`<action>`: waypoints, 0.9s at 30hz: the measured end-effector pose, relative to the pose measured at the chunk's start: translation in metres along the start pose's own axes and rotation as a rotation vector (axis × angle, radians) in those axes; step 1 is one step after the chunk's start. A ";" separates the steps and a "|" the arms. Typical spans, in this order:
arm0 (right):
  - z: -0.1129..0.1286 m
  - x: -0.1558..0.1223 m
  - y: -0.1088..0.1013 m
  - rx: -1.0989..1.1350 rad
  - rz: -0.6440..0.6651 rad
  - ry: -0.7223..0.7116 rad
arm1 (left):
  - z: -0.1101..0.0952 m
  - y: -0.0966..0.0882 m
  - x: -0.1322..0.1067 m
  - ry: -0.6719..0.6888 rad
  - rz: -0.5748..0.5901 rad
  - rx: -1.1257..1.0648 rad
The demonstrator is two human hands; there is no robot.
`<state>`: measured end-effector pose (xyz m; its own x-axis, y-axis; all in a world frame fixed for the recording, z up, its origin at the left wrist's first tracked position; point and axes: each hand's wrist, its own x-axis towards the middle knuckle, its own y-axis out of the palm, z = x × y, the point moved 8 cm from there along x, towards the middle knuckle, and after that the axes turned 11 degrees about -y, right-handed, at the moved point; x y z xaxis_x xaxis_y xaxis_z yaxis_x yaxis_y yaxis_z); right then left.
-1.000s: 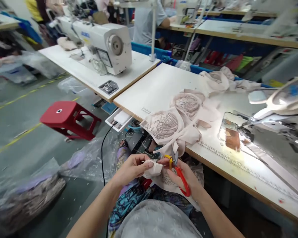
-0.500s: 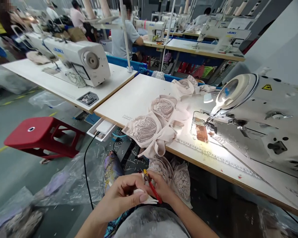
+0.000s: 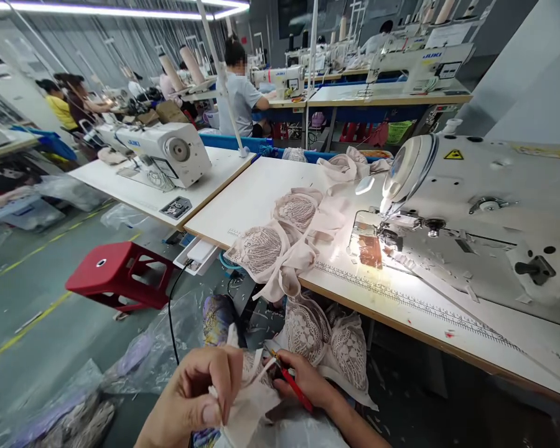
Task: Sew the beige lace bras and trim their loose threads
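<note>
- The left hand [image 3: 198, 392] is on the near side, thumb pressed against the fingertips and clamped on the edge of a pale cloth [image 3: 249, 407]; the pinch seems meant to keep that edge up and under control.
- The cloth lies between the two hands, above the lap, low and near, probably so both can reach it without stretching.
- The right hand [image 3: 308, 378], farther right, has its fingers curled around red-handled scissors [image 3: 297, 389]; the handle slants across the palm, which likely keeps the tool ready while the fingertips steady the cloth. Whether the blades are apart is too small to tell.
- The left wrist is bent with the knuckles up; the right forearm comes in from the near right, its hand turned inward towards the left one.
- A lace garment [image 3: 305, 330] hangs just beyond the right hand, below the worktop [image 3: 228, 196]; its support is hidden.
- Another lace bra [image 3: 256, 250] rests over the near edge, apparently kept within reach and left of the sewing machine [image 3: 490, 211].
</note>
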<state>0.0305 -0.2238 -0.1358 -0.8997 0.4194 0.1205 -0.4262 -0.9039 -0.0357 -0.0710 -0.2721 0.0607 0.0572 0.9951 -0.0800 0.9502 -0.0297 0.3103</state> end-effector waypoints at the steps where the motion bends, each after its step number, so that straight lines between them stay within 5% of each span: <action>1: 0.003 -0.004 0.000 0.041 0.010 -0.007 | -0.002 -0.002 -0.001 0.026 -0.023 -0.008; 6: 0.018 -0.015 0.006 0.213 -0.048 -0.032 | -0.013 -0.014 -0.009 0.111 -0.158 -0.048; 16: 0.022 0.012 0.036 0.017 -0.061 -0.041 | -0.013 -0.039 -0.028 0.093 -0.395 -0.093; 21: 0.023 0.024 0.026 -0.035 -0.173 -0.033 | -0.014 -0.043 -0.033 0.154 -0.330 -0.140; 24: 0.035 0.019 0.006 -0.067 -0.245 -0.041 | -0.020 -0.049 -0.033 0.109 -0.294 0.137; 27: 0.055 0.010 -0.019 -0.114 -0.338 -0.026 | -0.013 -0.044 -0.020 0.010 -0.291 0.695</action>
<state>0.0348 -0.2072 -0.0792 -0.7042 0.6895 0.1693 -0.7083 -0.6988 -0.1002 -0.1181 -0.2894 0.0608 -0.2250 0.9726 -0.0580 0.9015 0.1852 -0.3912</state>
